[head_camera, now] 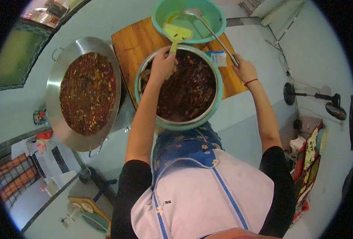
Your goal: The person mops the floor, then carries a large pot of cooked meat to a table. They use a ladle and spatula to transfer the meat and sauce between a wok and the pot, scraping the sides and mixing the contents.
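Note:
My left hand [164, 66] grips the handle of a yellow-green spatula [178, 33], its blade up and carrying a few dark bits. That hand is above a round pot [186, 86] of dark, oily, chunky sauce, set in or on a green-rimmed basin. My right hand [244, 68] is closed on the handle end of a long metal ladle [217, 37]. The ladle's bowl lies over a green plastic basin [218, 33] at the top, which has some liquid at its bottom.
A wide two-handled metal pan [53, 110] of reddish, oily sauce stands at the left. Under the pot and basin is a wooden board [128, 44], with a small white-and-blue packet [218, 58] on it. Fans [289, 93] and a table of food [309, 158] are at the far right.

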Demonstrator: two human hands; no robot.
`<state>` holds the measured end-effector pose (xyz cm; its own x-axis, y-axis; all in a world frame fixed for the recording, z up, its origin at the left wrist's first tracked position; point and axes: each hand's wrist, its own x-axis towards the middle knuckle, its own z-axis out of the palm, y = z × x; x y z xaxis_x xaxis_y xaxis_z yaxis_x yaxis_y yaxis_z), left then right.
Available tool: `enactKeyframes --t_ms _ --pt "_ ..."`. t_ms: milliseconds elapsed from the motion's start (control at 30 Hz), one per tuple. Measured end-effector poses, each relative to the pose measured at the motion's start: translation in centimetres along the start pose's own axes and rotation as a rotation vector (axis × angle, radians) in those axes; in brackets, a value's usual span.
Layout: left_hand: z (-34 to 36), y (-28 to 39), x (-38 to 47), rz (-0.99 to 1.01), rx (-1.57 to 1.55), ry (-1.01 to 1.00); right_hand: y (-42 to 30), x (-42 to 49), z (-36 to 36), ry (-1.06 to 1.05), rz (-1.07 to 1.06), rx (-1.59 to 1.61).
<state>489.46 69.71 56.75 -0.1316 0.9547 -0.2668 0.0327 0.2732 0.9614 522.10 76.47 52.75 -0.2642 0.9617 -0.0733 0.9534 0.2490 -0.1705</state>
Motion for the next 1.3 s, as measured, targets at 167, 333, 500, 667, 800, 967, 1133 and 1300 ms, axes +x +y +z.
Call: enactKeyframes --t_ms 167,333,500,667,800,967,1133,1300 --pt "4.9 -1.1 6.3 -0.076 0.034 0.044 4.2 2.1 0.3 0.006 -0.049 0.184" --pt "7.2 -1.9 10.3 -0.082 0.008 0.126 4.8 4.6 0.4 -0.055 -0.065 0.140" --pt "6.8 -1.6 10.4 0.039 -0.218 0.144 5.4 3.1 1.2 -0.066 -0.072 0.287" --pt "2.8 -4.7 -1.9 0.030 -0.340 0.245 6.0 -4.4 1.7 -0.438 0.184 0.892" --pt "1.1 -7.8 -12.0 -0.107 -0.278 0.312 4.9 -10.6 0.8 -0.530 0.271 0.937" --pt "2.1 -11.6 -17.9 -0.139 -0.256 0.383 4.4 -16.6 0.5 -0.457 0.016 0.455" --pt "2.5 -13.9 -18.9 -0.290 -0.229 0.306 1.3 -20.6 5.0 -0.518 -0.026 0.170" --pt "3.3 -14.8 -18.7 -0.329 0.094 0.168 -1.0 -21.9 8.1 -0.658 -0.026 0.257"
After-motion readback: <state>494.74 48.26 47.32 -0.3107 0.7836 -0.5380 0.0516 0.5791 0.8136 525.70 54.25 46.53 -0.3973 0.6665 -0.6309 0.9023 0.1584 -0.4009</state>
